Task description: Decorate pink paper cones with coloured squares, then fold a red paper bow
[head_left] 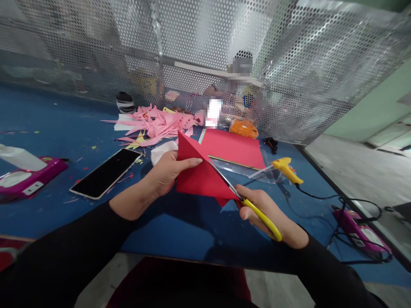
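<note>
My left hand (pixel 167 174) is closed on the left side of a red sheet of paper (pixel 199 182), its thumb lying across the front. The sheet is held up above the blue table. In my right hand (pixel 257 207) is a pair of scissors (pixel 261 216) with yellow handles. Their blades reach up and left along a slanting line in the sheet, where the paper parts. A small red corner hangs under the sheet beside the scissors. Behind it lies a stack of red paper (pixel 237 147) on a clear plastic sleeve.
A yellow glue gun (pixel 287 169) lies at right, its cord running to a purple power strip (pixel 362 235). Pink paper scraps (pixel 160 124) are heaped at the back. To the left lie a phone (pixel 105 173) and another purple power strip (pixel 35 175). A perforated metal screen (pixel 205 38) stands behind.
</note>
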`<state>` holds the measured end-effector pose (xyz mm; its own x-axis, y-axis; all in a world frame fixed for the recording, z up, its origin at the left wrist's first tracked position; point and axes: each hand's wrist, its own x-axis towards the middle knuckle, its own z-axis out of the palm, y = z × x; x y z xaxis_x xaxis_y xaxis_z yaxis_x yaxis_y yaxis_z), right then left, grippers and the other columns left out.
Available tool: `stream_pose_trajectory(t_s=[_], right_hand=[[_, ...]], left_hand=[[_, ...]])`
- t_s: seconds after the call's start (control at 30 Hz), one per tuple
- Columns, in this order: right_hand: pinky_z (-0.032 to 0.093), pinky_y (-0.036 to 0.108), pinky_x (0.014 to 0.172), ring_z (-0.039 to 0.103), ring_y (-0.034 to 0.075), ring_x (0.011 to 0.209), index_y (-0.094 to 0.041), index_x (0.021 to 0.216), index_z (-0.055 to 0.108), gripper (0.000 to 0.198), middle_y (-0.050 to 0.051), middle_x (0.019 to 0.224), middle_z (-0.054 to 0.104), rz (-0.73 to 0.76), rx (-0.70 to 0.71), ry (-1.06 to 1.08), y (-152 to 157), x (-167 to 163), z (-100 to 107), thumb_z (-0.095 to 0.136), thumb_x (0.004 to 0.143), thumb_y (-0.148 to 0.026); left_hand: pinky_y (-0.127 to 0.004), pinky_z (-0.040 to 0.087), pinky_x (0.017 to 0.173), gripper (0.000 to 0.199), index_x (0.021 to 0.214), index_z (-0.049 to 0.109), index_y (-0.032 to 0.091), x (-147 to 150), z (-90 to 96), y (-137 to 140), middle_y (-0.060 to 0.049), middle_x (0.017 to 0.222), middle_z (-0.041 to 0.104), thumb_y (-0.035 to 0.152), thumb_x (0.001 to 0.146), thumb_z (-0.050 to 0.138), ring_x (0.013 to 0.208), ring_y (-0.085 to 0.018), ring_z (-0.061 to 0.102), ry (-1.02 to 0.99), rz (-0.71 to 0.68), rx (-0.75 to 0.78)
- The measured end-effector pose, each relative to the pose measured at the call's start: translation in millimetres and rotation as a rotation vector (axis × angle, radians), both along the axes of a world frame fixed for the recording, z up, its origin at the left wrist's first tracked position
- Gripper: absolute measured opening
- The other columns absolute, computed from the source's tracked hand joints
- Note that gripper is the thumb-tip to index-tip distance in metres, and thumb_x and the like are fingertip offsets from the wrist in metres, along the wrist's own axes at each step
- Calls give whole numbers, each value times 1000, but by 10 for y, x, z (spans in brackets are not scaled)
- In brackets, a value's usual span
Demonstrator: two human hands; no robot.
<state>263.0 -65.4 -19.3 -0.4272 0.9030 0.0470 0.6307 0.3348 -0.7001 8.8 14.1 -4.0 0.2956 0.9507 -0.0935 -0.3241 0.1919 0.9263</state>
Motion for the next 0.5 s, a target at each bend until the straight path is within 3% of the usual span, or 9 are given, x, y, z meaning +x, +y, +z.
stream_pose_trajectory(t_s=[0.2, 0.5], right_hand=[[26, 25, 49, 32, 11, 53, -24, 79, 42, 74, -6, 58, 43, 47, 27, 40, -4, 24, 0, 32, 73, -96], [29, 26, 53, 40, 13, 54, -23, 90, 50, 79, -5, 62, 45, 53, 83, -39, 6, 32, -20, 25, 76, -96]], left_hand=[[-34, 60, 81, 28, 85, 80, 19, -6, -2, 23, -7, 90, 81, 29, 62, 92, 85, -24, 76, 69, 64, 68], [-31, 59, 76, 27, 79, 81, 18, 13, 11, 0, -6, 88, 81, 31, 59, 93, 78, -21, 73, 104, 17, 72]])
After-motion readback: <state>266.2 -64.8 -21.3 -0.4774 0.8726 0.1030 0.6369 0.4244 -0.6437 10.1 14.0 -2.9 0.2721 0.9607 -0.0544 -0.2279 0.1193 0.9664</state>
